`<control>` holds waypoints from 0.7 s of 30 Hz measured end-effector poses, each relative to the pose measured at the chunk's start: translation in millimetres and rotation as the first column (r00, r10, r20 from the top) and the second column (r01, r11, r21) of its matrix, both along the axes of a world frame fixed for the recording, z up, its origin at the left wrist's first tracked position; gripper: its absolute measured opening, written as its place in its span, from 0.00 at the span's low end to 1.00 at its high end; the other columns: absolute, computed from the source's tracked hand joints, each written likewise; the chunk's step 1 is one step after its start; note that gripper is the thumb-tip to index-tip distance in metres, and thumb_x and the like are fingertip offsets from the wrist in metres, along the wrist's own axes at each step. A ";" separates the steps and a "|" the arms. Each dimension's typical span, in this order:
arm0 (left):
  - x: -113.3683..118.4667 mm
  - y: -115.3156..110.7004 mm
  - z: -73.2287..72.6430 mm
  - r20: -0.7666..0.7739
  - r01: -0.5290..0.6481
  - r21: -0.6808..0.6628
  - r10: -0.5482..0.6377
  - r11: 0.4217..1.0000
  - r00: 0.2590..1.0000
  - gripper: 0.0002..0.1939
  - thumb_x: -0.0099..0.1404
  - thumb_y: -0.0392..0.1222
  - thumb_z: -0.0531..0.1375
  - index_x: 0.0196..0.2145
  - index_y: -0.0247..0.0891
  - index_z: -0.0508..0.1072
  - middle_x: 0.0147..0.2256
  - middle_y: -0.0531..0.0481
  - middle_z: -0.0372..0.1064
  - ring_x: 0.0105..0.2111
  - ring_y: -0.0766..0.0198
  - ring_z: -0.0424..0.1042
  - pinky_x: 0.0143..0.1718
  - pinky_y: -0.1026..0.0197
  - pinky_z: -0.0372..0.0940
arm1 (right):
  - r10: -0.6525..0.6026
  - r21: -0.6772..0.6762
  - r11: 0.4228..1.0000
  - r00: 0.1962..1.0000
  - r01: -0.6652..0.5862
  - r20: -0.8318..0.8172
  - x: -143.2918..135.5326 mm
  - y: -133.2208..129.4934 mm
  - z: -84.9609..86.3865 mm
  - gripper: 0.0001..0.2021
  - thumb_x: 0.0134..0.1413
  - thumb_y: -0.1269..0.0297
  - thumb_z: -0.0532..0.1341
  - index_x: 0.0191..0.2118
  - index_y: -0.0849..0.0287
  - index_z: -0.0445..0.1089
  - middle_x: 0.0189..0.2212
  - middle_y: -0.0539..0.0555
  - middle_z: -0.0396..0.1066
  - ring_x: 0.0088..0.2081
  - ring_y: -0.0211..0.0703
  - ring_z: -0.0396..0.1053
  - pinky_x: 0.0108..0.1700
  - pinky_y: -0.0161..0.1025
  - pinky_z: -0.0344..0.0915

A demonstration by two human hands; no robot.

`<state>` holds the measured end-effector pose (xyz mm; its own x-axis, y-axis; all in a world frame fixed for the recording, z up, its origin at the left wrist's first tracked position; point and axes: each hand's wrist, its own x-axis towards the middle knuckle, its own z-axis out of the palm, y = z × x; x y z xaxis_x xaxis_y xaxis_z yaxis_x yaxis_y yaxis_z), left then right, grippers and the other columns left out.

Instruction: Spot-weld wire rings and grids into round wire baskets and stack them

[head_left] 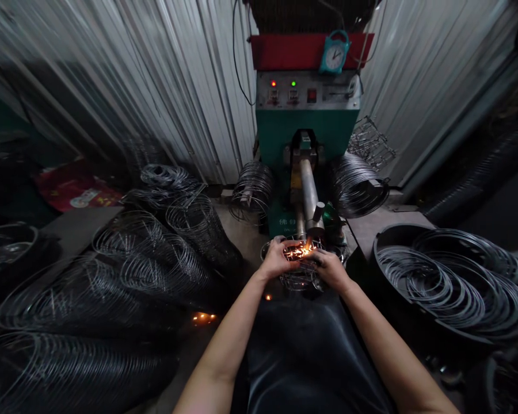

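Both my hands grip a round wire frame (303,280) at the electrodes of a green spot welder (276,138). My left hand (278,257) has its fingers curled round the frame's left side. My right hand (328,267) pinches the frame's right side, close under the end of the grey welding arm (311,190). Bright orange sparks (301,250) fly between the hands, where the arm meets the wire. The sparks and fingers hide the exact contact point.
Stacks of wire rings (103,299) stand to the left. On the right, a black tub (377,253) holds loose wire rings (435,287). Wire coils (358,184) flank the welder, and a blue clock (334,53) sits on top. Stray sparks (204,318) glow at lower left.
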<state>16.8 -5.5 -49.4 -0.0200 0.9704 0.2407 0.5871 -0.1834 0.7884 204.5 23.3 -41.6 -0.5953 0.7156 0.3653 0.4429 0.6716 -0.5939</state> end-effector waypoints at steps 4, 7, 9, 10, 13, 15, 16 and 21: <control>2.5 -0.4 -2.9 0.011 -0.019 0.014 0.018 1.000 1.000 0.31 0.38 0.36 0.69 0.44 0.44 0.72 0.47 0.48 0.55 0.50 0.55 0.58 0.53 0.51 0.56 | -0.249 -0.138 0.964 0.949 0.225 -0.195 6.9 -21.0 -0.6 0.16 0.48 0.62 0.61 0.45 0.55 0.67 0.40 0.55 0.69 0.41 0.46 0.68 0.43 0.41 0.65; 4.0 -1.2 -5.1 -0.008 -0.050 0.049 0.051 0.998 0.999 0.33 0.37 0.35 0.69 0.45 0.45 0.71 0.49 0.47 0.53 0.52 0.54 0.56 0.55 0.51 0.54 | -0.483 -0.557 0.790 0.819 0.256 -0.309 19.5 -42.5 -11.3 0.18 0.44 0.57 0.63 0.42 0.58 0.66 0.30 0.53 0.69 0.30 0.41 0.67 0.30 0.37 0.65; 3.3 2.0 -5.2 0.001 -0.076 0.040 0.076 0.996 0.997 0.32 0.38 0.36 0.69 0.45 0.44 0.71 0.49 0.48 0.53 0.52 0.54 0.56 0.55 0.51 0.54 | -0.587 -0.812 0.577 0.738 0.092 -0.333 28.1 -53.2 -22.5 0.15 0.41 0.58 0.65 0.35 0.60 0.67 0.23 0.49 0.66 0.22 0.35 0.62 0.21 0.32 0.59; 2.4 4.7 -4.9 0.009 -0.089 0.029 0.088 0.996 0.996 0.32 0.38 0.36 0.69 0.45 0.45 0.71 0.48 0.48 0.53 0.52 0.54 0.56 0.55 0.51 0.55 | -0.631 -0.882 0.471 0.697 -0.006 -0.342 31.9 -56.9 -28.4 0.14 0.39 0.60 0.66 0.33 0.61 0.68 0.21 0.48 0.64 0.20 0.33 0.60 0.19 0.31 0.56; -1.0 14.4 -4.0 0.018 -0.115 0.001 0.115 0.993 0.993 0.31 0.38 0.37 0.68 0.45 0.44 0.71 0.48 0.48 0.53 0.52 0.54 0.57 0.55 0.52 0.55 | -0.749 -0.941 0.263 0.569 -0.214 -0.339 41.6 -63.1 -43.6 0.12 0.33 0.68 0.68 0.29 0.62 0.69 0.20 0.48 0.65 0.19 0.31 0.59 0.18 0.29 0.56; -2.7 20.2 -4.1 0.009 -0.131 -0.013 0.131 0.991 0.991 0.31 0.38 0.37 0.69 0.44 0.43 0.72 0.48 0.48 0.54 0.52 0.54 0.57 0.54 0.52 0.56 | -0.787 -0.944 0.188 0.533 -0.272 -0.311 46.9 -64.3 -51.0 0.12 0.32 0.72 0.68 0.29 0.63 0.70 0.21 0.50 0.68 0.20 0.32 0.61 0.20 0.29 0.59; -3.2 22.6 -4.4 0.004 -0.137 -0.022 0.137 0.990 0.991 0.31 0.38 0.37 0.69 0.44 0.43 0.72 0.48 0.48 0.54 0.52 0.53 0.58 0.54 0.52 0.56 | -0.797 -0.946 0.161 0.528 -0.282 -0.293 49.1 -64.6 -54.1 0.11 0.32 0.73 0.68 0.29 0.63 0.71 0.22 0.51 0.69 0.21 0.32 0.62 0.20 0.30 0.60; -3.7 29.8 -2.8 0.007 -0.132 -0.035 0.132 0.991 0.991 0.31 0.37 0.39 0.70 0.43 0.42 0.72 0.48 0.47 0.56 0.51 0.52 0.59 0.54 0.52 0.56 | -0.828 -0.956 0.105 0.509 -0.273 -0.236 58.0 -66.2 -65.4 0.09 0.36 0.76 0.66 0.29 0.63 0.71 0.25 0.54 0.72 0.23 0.35 0.67 0.25 0.32 0.66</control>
<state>13.0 24.4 -52.2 -0.1509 0.9667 0.2064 0.5967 -0.0774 0.7987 262.5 -42.9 -107.0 -0.2000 0.7693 -0.6068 -0.4423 -0.6235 -0.6447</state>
